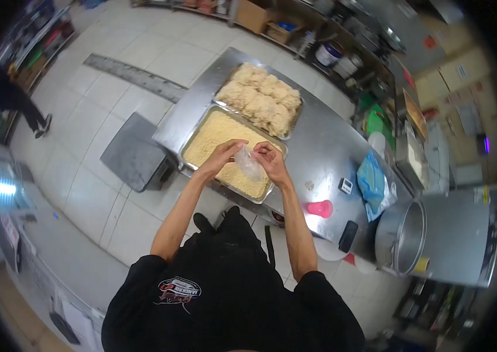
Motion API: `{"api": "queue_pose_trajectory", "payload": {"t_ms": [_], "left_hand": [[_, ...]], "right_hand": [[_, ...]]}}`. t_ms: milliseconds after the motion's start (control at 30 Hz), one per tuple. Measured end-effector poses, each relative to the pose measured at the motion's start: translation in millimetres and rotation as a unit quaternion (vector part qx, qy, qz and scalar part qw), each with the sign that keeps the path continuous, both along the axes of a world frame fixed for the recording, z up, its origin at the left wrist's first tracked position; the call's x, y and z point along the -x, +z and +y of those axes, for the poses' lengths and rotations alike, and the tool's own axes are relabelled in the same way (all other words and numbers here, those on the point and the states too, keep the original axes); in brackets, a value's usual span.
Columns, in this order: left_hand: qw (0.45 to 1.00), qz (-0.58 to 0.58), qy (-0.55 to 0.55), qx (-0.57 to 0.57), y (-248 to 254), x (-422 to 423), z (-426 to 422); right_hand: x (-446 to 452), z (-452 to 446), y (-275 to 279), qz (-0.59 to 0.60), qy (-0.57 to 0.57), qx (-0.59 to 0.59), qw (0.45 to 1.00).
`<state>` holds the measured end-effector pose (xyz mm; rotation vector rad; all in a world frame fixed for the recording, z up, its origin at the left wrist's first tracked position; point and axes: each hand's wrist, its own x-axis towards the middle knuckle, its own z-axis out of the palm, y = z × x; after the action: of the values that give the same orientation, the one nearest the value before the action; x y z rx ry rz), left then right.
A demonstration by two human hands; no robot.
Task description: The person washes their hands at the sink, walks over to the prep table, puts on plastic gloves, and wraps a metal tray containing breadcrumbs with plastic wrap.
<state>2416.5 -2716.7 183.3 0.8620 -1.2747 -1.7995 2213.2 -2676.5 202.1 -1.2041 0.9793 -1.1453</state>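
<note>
Over a metal tray of yellowish crumbs (208, 136), both hands hold a clear plastic bag (249, 164). My left hand (228, 154) has its fingers closed on the bag's upper left edge. At the right side of its opening, my right hand (269, 158) pinches the bag. The bag hangs down between the hands, above the crumbs. Just behind the crumb tray, a second tray holds several breaded, lumpy pieces (260, 98).
On the steel table (313, 141) to the right are a pink cup (320, 209), a small timer (346, 186), a blue bag (371, 182), a black phone (348, 236) and a large pot (401, 237). A grey stool (134, 149) stands left. Another person (17, 100) is at far left.
</note>
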Motion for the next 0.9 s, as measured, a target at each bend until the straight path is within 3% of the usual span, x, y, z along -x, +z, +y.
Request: {"api": "queue_pose_trajectory", "payload": {"t_ms": [33, 100, 167, 200, 300, 367, 400, 467, 500, 600, 633, 700, 767, 900], "left_hand": [[0.994, 0.06, -0.07, -0.058, 6.3, 6.4, -1.2], [0.988, 0.091, -0.067, -0.103, 7.0, 17.4, 0.4], [0.932, 0.284, -0.079, -0.21, 11.3, 17.4, -0.1], [0.9, 0.338, -0.078, -0.263, 25.0, 18.3, 6.1], [0.885, 0.381, -0.133, -0.233, 59.5, 20.6, 8.1], [0.902, 0.34, -0.162, -0.211, 65.8, 23.9, 6.8], [0.916, 0.302, -0.185, -0.187, 66.8, 25.0, 6.2], [0.914, 0.303, -0.214, -0.164, 62.6, 24.8, 5.3], [0.911, 0.303, -0.242, -0.14, 61.0, 21.5, 4.0], [0.941, 0.223, -0.222, -0.122, 60.2, 0.7, 0.3], [0.944, 0.227, -0.208, -0.121, 59.2, -5.9, 2.9], [0.944, 0.221, -0.163, -0.181, 60.9, -13.4, 11.2], [0.938, 0.267, -0.132, -0.179, 57.6, -19.4, 19.1], [0.925, 0.308, -0.041, -0.22, 53.9, -31.9, 35.9]], "right_hand": [[2.8, 6.1, 2.3, -0.032, -0.028, -0.003, 0.999], [9.4, 18.8, -2.8, -0.077, -0.079, 0.009, 0.994], [6.2, 28.6, 7.9, -0.36, -0.077, -0.014, 0.93], [8.7, 33.9, 8.4, -0.367, -0.092, -0.003, 0.926], [6.8, 50.0, 20.4, -0.397, -0.048, -0.047, 0.915], [-3.5, 56.6, 37.8, -0.313, 0.043, -0.175, 0.933], [-0.9, 54.9, 24.2, -0.314, 0.043, -0.174, 0.932], [7.3, 46.0, -3.4, -0.299, 0.264, -0.086, 0.913], [8.1, 45.8, -7.3, -0.298, 0.271, -0.087, 0.911], [-3.4, 42.8, -7.6, -0.243, 0.233, -0.02, 0.941], [-12.2, 43.6, -7.2, -0.265, 0.162, 0.004, 0.951], [-36.6, 44.8, 10.1, -0.281, 0.103, 0.023, 0.954], [-73.0, 44.6, 47.7, -0.455, 0.062, 0.038, 0.888], [-100.4, 29.9, 72.6, -0.452, 0.059, 0.035, 0.889]]}}
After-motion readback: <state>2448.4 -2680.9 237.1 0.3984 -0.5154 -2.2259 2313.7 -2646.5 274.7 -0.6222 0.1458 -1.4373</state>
